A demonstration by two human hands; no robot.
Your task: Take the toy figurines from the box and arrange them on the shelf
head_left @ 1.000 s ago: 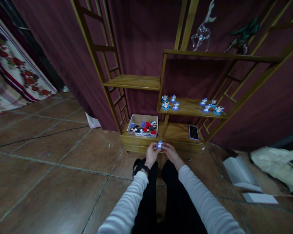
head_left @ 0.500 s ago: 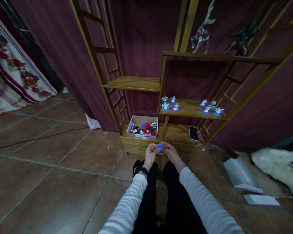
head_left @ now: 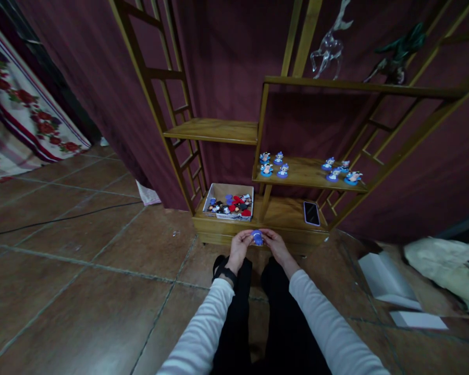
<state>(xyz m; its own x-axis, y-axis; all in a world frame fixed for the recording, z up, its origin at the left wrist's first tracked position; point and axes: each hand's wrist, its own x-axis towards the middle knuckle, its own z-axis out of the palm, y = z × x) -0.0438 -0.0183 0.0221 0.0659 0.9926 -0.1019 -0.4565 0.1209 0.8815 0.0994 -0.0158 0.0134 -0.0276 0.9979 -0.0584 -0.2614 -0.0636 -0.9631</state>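
Between my two hands is a small purple figurine (head_left: 257,238), held in front of the lower shelf. My left hand (head_left: 240,247) pinches its left side, and my right hand (head_left: 276,245) grips its right side with the fingertips. Just beyond them stands an open cardboard box (head_left: 209,207) holding a jumble of small red, black, white and purple figures (head_left: 234,206). Above, two groups of small blue and purple figurines stand on a wooden shelf: one at the left end (head_left: 283,171), the other at the right end (head_left: 333,174).
A phone-like dark tablet (head_left: 311,213) lies on the bottom shelf, right of the box. A clear deer statue (head_left: 329,54) and a dark green statue (head_left: 399,54) occupy the top shelf. White boxes (head_left: 389,281) and a pale bag (head_left: 441,268) lie on the floor at right.
The purple figurine has turned in my fingers and shows a broader purple face. Both hands stay in nearly the same place. The view has shifted slightly.
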